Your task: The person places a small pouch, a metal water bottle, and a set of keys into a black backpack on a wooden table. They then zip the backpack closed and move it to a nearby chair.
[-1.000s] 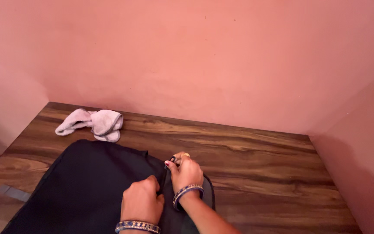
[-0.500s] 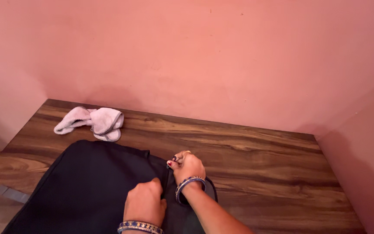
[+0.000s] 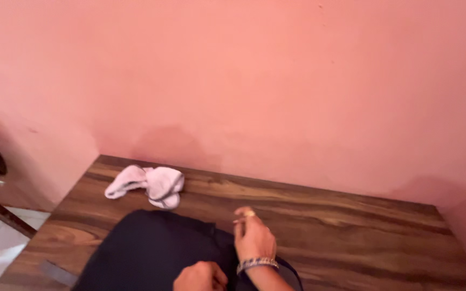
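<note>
At the bottom centre, the left hand [image 3: 200,277] presses as a fist on the smooth black cloth [image 3: 152,250]. The right hand [image 3: 253,238], fingers loosely curled, holds nothing I can see, above the wood-grain desk [image 3: 351,237]. A soft white sock [image 3: 149,183] lies crumpled at centre left.

Wooden table [image 3: 351,237] stood against pink wall [image 3: 254,81]; crumpled pale cloth [image 3: 149,183] lay on table near wall, far-left.

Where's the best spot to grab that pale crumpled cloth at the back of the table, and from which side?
Take the pale cloth at its bunched right lump, coming from above. That part stands highest off the wooden table, while the left tail lies flat. It lies apart from the black fabric, beyond the left hand.
</note>
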